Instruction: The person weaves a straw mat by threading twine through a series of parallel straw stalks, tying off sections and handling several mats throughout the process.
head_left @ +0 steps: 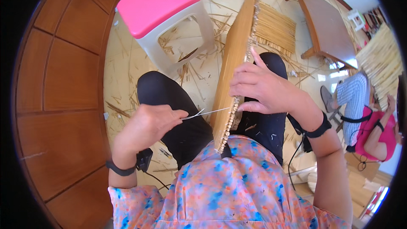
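A long flat wooden board (pixel 231 68), with a beaded-looking row of bundled stalk ends or binding along its right edge, stands on edge between my legs, reaching from my lap up past my knees. My right hand (pixel 265 85) is closed over that edge, fingers bent across the board and thumb lower down. My left hand (pixel 154 121) is pinched on a thin pale string (pixel 205 113), which stretches across to the board's edge beside my right thumb. Whether a needle is on the string I cannot tell.
A pink-topped plastic stool (pixel 161 0) stands ahead-left, wooden cabinet panels (pixel 72 80) at left. A straw mat (pixel 273 27) and scattered straw lie on the tiled floor. A wooden table (pixel 322 29) stands ahead-right. Another person in pink (pixel 373 144) sits at right beside straw matting (pixel 381 59).
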Demonstrator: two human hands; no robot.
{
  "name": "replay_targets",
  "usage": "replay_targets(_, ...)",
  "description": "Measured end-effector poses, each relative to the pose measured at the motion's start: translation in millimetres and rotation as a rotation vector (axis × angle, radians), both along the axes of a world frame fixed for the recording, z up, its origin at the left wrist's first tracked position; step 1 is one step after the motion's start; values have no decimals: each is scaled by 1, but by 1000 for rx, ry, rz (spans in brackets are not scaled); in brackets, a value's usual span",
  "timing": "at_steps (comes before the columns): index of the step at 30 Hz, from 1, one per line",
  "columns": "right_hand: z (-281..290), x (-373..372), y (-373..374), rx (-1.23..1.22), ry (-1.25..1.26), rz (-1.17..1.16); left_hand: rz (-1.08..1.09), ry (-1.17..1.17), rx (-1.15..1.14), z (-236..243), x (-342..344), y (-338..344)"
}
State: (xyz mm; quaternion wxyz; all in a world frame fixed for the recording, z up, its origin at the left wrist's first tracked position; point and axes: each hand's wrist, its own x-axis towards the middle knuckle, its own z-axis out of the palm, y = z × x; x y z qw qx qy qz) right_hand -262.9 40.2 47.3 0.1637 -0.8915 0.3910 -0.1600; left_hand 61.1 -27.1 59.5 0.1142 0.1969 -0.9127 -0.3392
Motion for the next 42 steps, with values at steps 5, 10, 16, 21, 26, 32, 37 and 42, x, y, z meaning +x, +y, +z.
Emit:
replay_targets(5,0,9,-11,-13,-44,65,-136,-376,-289,-1,-18,12)
replay_targets(10,-2,2,-13,-22,-115,47,-215,347,959,-40,-11,-26)
replay_targets(16,-8,7,-12,-62,-130,78,64,1148,1439,-65,-74,19)
replay_targets(21,-10,13,-16,-68,-161,64,154,1399,1758,-69,-88,16)
replay_targets(26,-14,15,-16,-78,-178,43,220,1303,1687,-67,-80,8)
replay_targets(32,-13,17,-14,-67,-206,32,298,1296,1617,-71,-72,4)
replay_targets(37,-13,11,-11,-70,-145,37,229,1129,1433,-70,-71,6)
replay_targets(42,-3,-3,3,6,-59,82,204,753,1132,-48,-54,-2)
